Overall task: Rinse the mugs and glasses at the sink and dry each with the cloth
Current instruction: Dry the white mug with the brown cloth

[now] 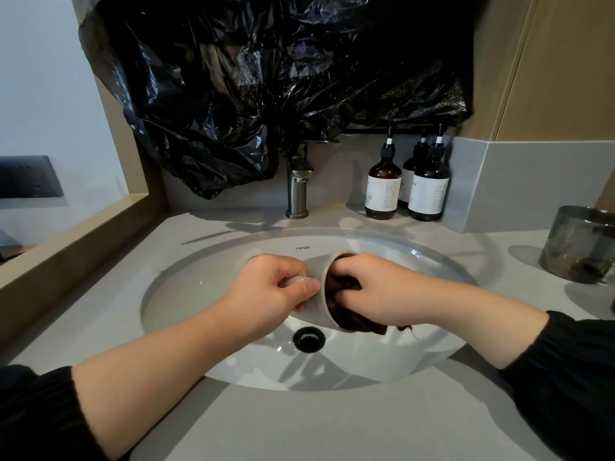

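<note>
1. Grey desk (299, 427) is carrying a white oval sink (186, 294), and both hands are hovering over the basin, just beyond its black drain (308, 339).
2. The left hand (269, 291) is gripping a pale grey mug (316, 271) by its handle, with the thumb and curled fingers pinching the handle between them.
3. The mug is lying on its side in the air between the two hands, touching both, with its mouth facing the right hand (376, 287).
4. The right hand is closing round a dark brown cloth (336, 304) and pressing it into the mug's mouth. Its fingertips are hiding inside, and a tail of cloth is hanging out beneath the hand.
5. Beyond the hands, a steel faucet (297, 191) is standing at the back of the sink, and a black plastic bag (266, 78) is hanging down the wall above it.
6. Beyond the right hand, three amber pump bottles (382, 188) are standing close together in the corner.
7. Far to the right of the right hand, a smoky glass (579, 244) is standing on the desk, well apart from the mug.
</note>
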Action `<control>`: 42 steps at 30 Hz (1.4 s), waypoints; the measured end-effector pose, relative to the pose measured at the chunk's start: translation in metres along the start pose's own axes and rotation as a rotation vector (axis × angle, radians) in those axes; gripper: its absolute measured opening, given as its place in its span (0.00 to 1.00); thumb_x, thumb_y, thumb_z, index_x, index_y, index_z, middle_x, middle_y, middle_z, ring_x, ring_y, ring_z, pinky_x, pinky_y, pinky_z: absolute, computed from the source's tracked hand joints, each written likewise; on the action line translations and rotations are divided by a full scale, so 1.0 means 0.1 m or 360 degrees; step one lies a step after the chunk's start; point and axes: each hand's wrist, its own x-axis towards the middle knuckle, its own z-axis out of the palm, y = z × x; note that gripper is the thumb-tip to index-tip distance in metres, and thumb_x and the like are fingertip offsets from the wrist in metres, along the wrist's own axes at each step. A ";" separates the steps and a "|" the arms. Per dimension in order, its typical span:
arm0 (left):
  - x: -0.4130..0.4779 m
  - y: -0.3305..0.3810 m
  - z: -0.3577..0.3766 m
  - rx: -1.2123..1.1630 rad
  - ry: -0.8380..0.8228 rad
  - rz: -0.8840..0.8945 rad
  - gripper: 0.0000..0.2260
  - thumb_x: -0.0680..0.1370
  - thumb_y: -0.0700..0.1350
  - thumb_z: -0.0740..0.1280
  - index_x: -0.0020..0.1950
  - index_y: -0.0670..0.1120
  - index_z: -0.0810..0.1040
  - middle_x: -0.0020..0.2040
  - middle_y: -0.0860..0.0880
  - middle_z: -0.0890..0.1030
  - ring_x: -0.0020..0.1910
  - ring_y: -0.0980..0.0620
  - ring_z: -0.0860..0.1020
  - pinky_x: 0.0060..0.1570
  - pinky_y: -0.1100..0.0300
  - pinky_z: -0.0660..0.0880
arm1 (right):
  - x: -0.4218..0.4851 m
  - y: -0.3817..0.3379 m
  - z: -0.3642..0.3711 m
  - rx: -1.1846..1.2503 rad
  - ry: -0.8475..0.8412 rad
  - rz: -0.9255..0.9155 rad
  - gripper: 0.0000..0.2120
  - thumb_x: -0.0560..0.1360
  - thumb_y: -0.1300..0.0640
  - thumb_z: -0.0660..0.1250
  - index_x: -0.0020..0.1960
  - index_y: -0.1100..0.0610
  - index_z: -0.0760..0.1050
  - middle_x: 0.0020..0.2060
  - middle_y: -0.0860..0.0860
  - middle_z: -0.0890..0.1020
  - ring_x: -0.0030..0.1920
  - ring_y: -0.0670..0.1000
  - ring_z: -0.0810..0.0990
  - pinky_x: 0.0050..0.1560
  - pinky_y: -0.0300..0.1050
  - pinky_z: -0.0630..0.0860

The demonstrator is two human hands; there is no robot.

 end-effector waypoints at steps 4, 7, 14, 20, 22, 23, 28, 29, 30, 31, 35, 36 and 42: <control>0.04 -0.02 -0.07 -0.0060 0.0066 -0.0040 0.14 0.70 0.50 0.66 0.27 0.44 0.75 0.29 0.42 0.75 0.32 0.50 0.73 0.41 0.52 0.72 | -0.12 0.07 -0.15 0.0984 0.0227 0.0141 0.17 0.75 0.69 0.60 0.46 0.50 0.80 0.45 0.55 0.83 0.42 0.50 0.81 0.41 0.43 0.78; 0.08 -0.03 -0.09 -0.0179 0.0131 -0.0102 0.18 0.76 0.46 0.68 0.25 0.46 0.75 0.28 0.46 0.77 0.33 0.50 0.76 0.50 0.44 0.76 | -0.12 0.10 -0.30 0.1096 0.0625 0.0106 0.19 0.76 0.68 0.60 0.48 0.46 0.80 0.45 0.53 0.85 0.47 0.54 0.83 0.44 0.44 0.81; 0.04 0.01 -0.05 -0.0272 0.0135 -0.0123 0.14 0.70 0.50 0.66 0.24 0.47 0.75 0.26 0.47 0.77 0.31 0.48 0.75 0.48 0.44 0.76 | -0.14 -0.12 -0.02 0.0335 0.0369 -0.0130 0.21 0.72 0.71 0.59 0.51 0.46 0.75 0.43 0.37 0.77 0.41 0.28 0.74 0.42 0.21 0.67; 0.02 0.10 -0.07 -0.0471 0.0108 -0.0225 0.19 0.78 0.41 0.66 0.26 0.41 0.73 0.26 0.45 0.76 0.28 0.50 0.75 0.37 0.60 0.77 | -0.18 0.09 -0.32 -0.0773 0.0626 -0.0097 0.20 0.71 0.65 0.61 0.59 0.49 0.75 0.55 0.46 0.76 0.56 0.51 0.73 0.54 0.49 0.72; 0.02 0.10 -0.09 -0.0541 0.0111 -0.0287 0.19 0.79 0.40 0.64 0.27 0.39 0.71 0.26 0.45 0.75 0.27 0.50 0.74 0.34 0.63 0.77 | -0.19 0.13 -0.38 -0.0827 0.0905 -0.0003 0.21 0.72 0.65 0.61 0.62 0.52 0.72 0.58 0.49 0.75 0.59 0.54 0.71 0.54 0.52 0.72; 0.02 0.10 -0.10 -0.0574 0.0111 -0.0321 0.19 0.79 0.40 0.64 0.28 0.39 0.71 0.26 0.45 0.74 0.27 0.49 0.74 0.33 0.64 0.77 | -0.20 0.14 -0.41 -0.0796 0.0984 0.0037 0.22 0.72 0.65 0.60 0.64 0.52 0.70 0.59 0.50 0.75 0.59 0.54 0.71 0.52 0.52 0.73; 0.02 0.14 -0.16 -0.0822 0.0113 -0.0487 0.13 0.80 0.40 0.63 0.35 0.37 0.73 0.29 0.42 0.72 0.29 0.47 0.73 0.33 0.64 0.77 | -0.25 0.06 -0.29 -0.1155 0.0478 -0.0151 0.23 0.75 0.57 0.57 0.67 0.40 0.60 0.65 0.45 0.64 0.48 0.49 0.73 0.40 0.43 0.70; 0.02 0.14 -0.17 -0.0854 0.0118 -0.0482 0.13 0.79 0.40 0.63 0.35 0.37 0.73 0.29 0.42 0.72 0.30 0.47 0.72 0.33 0.63 0.77 | -0.26 0.04 -0.24 -0.1175 0.0368 -0.0177 0.23 0.75 0.56 0.57 0.67 0.38 0.61 0.66 0.44 0.61 0.49 0.49 0.72 0.39 0.42 0.70; 0.02 0.15 -0.19 -0.0872 0.0123 -0.0469 0.13 0.79 0.39 0.63 0.35 0.37 0.74 0.29 0.42 0.72 0.30 0.47 0.72 0.33 0.63 0.78 | -0.26 0.03 -0.21 -0.1153 0.0293 -0.0183 0.23 0.75 0.55 0.58 0.66 0.37 0.61 0.66 0.43 0.60 0.49 0.48 0.72 0.39 0.42 0.69; 0.03 0.15 -0.21 -0.0884 0.0130 -0.0455 0.14 0.79 0.39 0.62 0.34 0.38 0.75 0.29 0.43 0.72 0.31 0.47 0.71 0.33 0.63 0.78 | -0.26 0.03 -0.19 -0.1097 0.0251 -0.0198 0.22 0.75 0.54 0.58 0.66 0.36 0.63 0.65 0.42 0.60 0.49 0.47 0.72 0.39 0.42 0.69; 0.03 0.15 -0.23 -0.0974 0.0166 -0.0487 0.14 0.80 0.39 0.62 0.34 0.38 0.71 0.27 0.44 0.71 0.29 0.49 0.70 0.32 0.61 0.78 | -0.22 0.05 -0.11 -0.0751 0.0212 -0.0256 0.13 0.73 0.42 0.66 0.56 0.40 0.72 0.59 0.35 0.62 0.46 0.42 0.69 0.40 0.35 0.67; 0.04 0.15 -0.22 -0.1004 0.0170 -0.0503 0.14 0.79 0.39 0.62 0.33 0.40 0.69 0.27 0.44 0.71 0.29 0.49 0.70 0.32 0.60 0.78 | -0.19 0.06 -0.10 -0.0629 0.0249 -0.0243 0.11 0.72 0.41 0.67 0.53 0.42 0.74 0.57 0.34 0.65 0.48 0.42 0.71 0.44 0.37 0.69; 0.07 0.14 -0.16 -0.1145 0.0137 -0.0632 0.17 0.79 0.42 0.63 0.31 0.42 0.66 0.27 0.46 0.70 0.27 0.51 0.70 0.30 0.61 0.78 | -0.10 0.10 -0.07 -0.0195 0.0463 -0.0158 0.10 0.73 0.54 0.70 0.36 0.56 0.76 0.36 0.45 0.75 0.39 0.44 0.75 0.44 0.43 0.72</control>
